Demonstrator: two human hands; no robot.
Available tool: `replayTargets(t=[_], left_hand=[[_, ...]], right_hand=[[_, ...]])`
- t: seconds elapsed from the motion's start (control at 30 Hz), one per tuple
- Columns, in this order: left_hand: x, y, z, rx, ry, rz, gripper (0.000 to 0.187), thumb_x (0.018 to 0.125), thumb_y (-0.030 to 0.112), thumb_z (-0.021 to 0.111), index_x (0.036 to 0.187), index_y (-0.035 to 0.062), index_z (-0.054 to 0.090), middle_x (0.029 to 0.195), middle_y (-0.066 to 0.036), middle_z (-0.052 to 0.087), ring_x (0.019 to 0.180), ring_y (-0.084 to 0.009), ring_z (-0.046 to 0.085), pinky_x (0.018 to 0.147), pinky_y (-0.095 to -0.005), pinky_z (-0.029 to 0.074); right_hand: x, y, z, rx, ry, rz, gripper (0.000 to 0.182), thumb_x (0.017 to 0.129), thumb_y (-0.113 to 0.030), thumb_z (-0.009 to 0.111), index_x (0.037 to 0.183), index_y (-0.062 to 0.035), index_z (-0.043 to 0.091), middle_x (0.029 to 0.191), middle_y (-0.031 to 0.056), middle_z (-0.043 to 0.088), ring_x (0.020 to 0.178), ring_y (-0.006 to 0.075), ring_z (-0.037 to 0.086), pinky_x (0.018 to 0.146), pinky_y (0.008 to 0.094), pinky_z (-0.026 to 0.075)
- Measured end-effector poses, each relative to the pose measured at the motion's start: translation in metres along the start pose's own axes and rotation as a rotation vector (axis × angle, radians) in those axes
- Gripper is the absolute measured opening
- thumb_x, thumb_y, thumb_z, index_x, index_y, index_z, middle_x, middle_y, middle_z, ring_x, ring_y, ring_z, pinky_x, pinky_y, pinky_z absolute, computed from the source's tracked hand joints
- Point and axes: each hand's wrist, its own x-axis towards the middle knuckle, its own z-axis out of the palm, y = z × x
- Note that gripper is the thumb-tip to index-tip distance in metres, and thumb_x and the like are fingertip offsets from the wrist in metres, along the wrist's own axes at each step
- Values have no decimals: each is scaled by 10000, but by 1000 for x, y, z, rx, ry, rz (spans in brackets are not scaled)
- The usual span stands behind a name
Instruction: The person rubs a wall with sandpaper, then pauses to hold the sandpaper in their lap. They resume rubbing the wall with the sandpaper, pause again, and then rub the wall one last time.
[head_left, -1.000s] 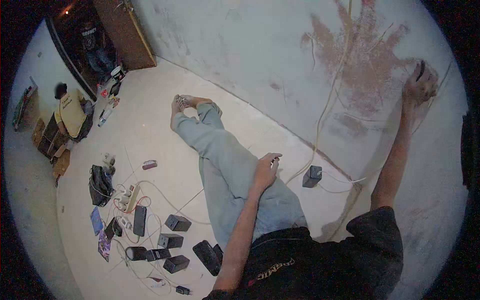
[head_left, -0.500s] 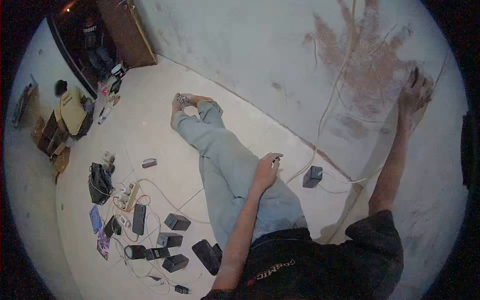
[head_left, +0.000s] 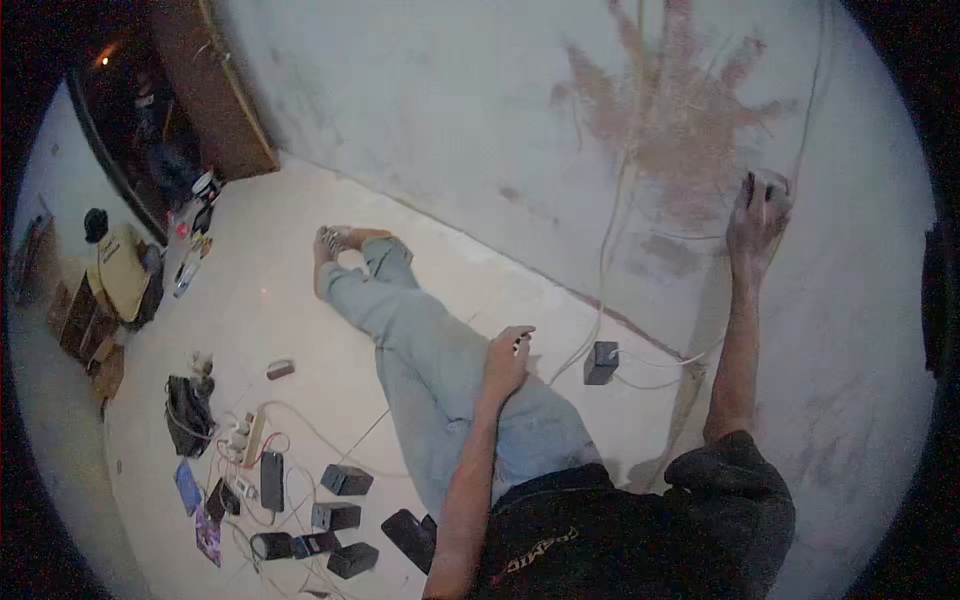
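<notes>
My right hand (head_left: 758,215) is raised against the pale wall (head_left: 430,110), its dusty fingers bent and drawn together. What they hold, if anything, is hidden. Just left of it a reddish-brown patch (head_left: 690,125) with branching streaks marks the plaster, with a grey smudge (head_left: 672,255) below. My left hand (head_left: 506,365) rests on my thigh in grey-green trousers (head_left: 440,335), fingers curled; something small and dark shows at them, too small to name. Near the wall's foot, right of that hand, stands a black power adapter (head_left: 601,363) with white cables.
A pale cable (head_left: 618,200) runs down the wall. On the floor at lower left lie a power strip (head_left: 255,435), a phone (head_left: 272,480), several black blocks (head_left: 347,480) and a black bag (head_left: 188,415). A person in a yellow shirt (head_left: 122,275) sits beyond, near the open door (head_left: 215,90).
The view has shifted, so the wall patch and my legs sit further left. My right hand has moved down the wall, closer to the brown patch. My left hand stays on my thigh.
</notes>
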Motion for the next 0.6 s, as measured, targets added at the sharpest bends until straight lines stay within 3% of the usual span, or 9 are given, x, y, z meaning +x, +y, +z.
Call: replayTargets(t=[0.07,0.13,0.2,0.4,0.47,0.6], left_hand=[[0,2,1,-7,-16,21,228,878,116,492,1029,30,638,985,-158,643,864,-273,624,747,-345,485],[1,7,0,49,-56,-88,236,877,114,492,1044,27,632,981,-151,644,868,-269,621,747,-344,487],[3,4,4,50,-45,-51,236,877,133,510,1053,45,639,975,-133,655,867,-249,628,753,-338,487],[1,4,2,33,-18,-39,242,874,152,527,1062,63,651,981,-118,666,874,-235,634,774,-337,485],[0,4,1,27,-7,-35,241,874,152,525,1058,60,652,983,-119,666,878,-237,634,776,-341,484],[1,4,-1,9,-29,-43,247,880,158,520,1067,61,647,999,-120,660,906,-241,626,778,-336,481]], right_hand=[[30,1,1,-130,85,64,141,928,-170,512,1003,-73,581,1035,123,535,974,323,513,848,437,403],[64,18,23,-186,196,178,172,932,-184,506,1062,-108,590,1073,106,529,1000,331,505,870,458,397],[93,25,23,-125,314,155,196,928,-215,522,1093,-138,595,1081,92,533,1007,331,506,869,476,383],[26,25,34,-155,153,73,164,898,-175,562,1046,-113,594,1079,108,548,1014,327,516,841,468,379],[-19,24,42,71,141,5,150,886,-164,578,1028,-118,592,1083,109,547,1027,340,507,833,461,374],[-52,14,45,28,33,99,167,881,-192,586,1030,-116,596,1064,110,556,1040,360,496,838,473,369]])
